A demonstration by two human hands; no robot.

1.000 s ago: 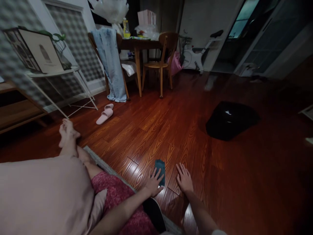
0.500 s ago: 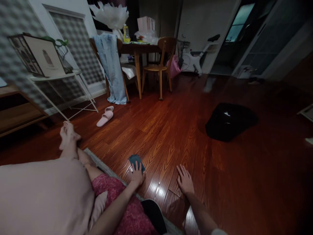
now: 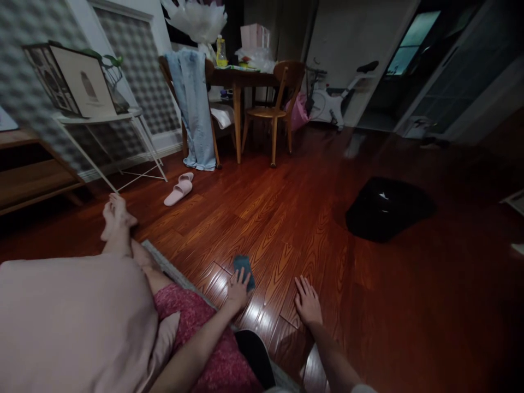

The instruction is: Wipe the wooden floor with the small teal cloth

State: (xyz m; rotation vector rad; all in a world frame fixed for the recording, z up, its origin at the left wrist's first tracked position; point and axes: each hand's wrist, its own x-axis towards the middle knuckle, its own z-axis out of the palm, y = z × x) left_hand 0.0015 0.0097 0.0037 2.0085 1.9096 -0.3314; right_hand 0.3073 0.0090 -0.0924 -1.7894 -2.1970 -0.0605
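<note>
My left hand lies with its fingers spread over a small flat teal rectangle on the wooden floor. Whether that rectangle is a cloth or a stack of cards, I cannot tell; its lower part is under the fingers. To the right, apart from it, my right hand rests palm down at the floor with fingers stretched out and nothing in them.
A grey-pink cushion covers my lap beside bare legs. A glossy black object stands on the floor at right. Pink slippers, a white side table, wooden chairs and an exercise bike are farther off.
My left hand and the teal rectangle have slid right, closer to my right hand. The rectangle's ragged top edge now looks straighter. My right hand has stayed nearly still.
</note>
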